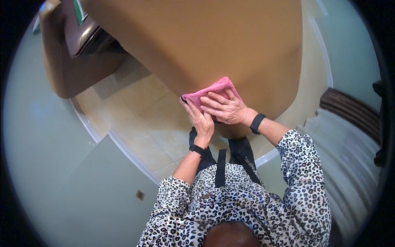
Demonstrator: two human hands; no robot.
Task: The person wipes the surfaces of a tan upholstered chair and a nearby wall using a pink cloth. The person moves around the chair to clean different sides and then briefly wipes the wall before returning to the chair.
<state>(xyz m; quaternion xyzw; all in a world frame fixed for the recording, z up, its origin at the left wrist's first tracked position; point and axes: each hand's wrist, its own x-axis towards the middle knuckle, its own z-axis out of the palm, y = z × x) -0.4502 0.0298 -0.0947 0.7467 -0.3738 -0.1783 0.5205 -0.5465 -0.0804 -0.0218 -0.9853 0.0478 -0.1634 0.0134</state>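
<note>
A folded pink cloth (226,85) lies against the near edge of a large tan padded surface (216,40), which looks like leather or vinyl upholstery. My right hand (223,108) rests on the cloth with its fingers spread over the front face. My left hand (200,120) holds the cloth's left side at the edge of the padding, its fingers pointing up along it. The two hands touch or nearly touch. How far the left thumb and the cloth's underside reach is hidden.
Another tan padded part (80,74) with a dark glossy piece (81,37) stands at upper left. Beige floor tiles (154,114) show below. Pale walls with white skirting surround the spot, and a pleated translucent curtain (342,154) hangs at right. A small wall plate (139,194) is at lower left.
</note>
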